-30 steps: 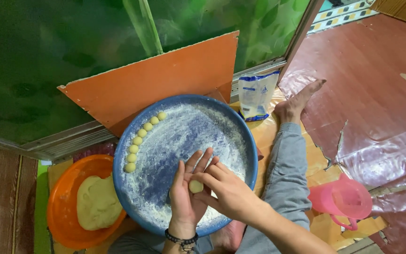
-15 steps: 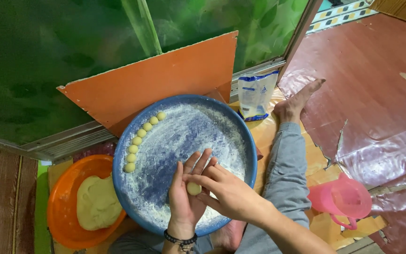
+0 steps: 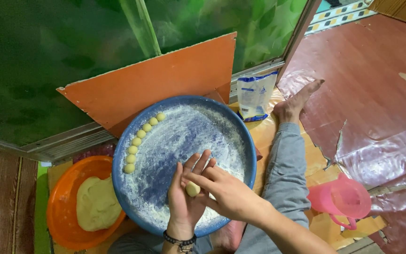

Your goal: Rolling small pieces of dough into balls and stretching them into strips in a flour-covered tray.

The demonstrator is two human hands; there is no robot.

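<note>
Over a floured blue tray (image 3: 132,197), seen from the head camera, my two hands meet around a small dough ball (image 3: 192,189). My left hand (image 3: 184,197) lies palm up, fingers spread and slightly raised, wearing a dark bead bracelet (image 3: 180,241) at the wrist. The ball rests on that open palm. My right hand (image 3: 226,190) comes across from the right, its fingers laid over the left fingers and its thumb side touching the ball, so the ball sits pressed lightly between the two hands rather than pinched by fingertips. Neither hand is clenched: both are loosely cupped on the ball.

Along the tray's upper-left rim I count seven finished dough balls (image 3: 137,141) in a curved row, each touching or just beside the next. White flour dusts most of the tray floor.

Left of the tray, touching its edge, an orange bowl (image 3: 59,202) holds a pale dough lump (image 3: 96,203). Behind the tray an orange board (image 3: 165,80) leans against a green window. A clear flour bag (image 3: 254,95) stands just right of the board, near my bare foot (image 3: 297,101). My grey trouser leg (image 3: 285,178) runs down the right side, and a pink jug (image 3: 341,200) sits beside it on the red floor (image 3: 377,70).
</note>
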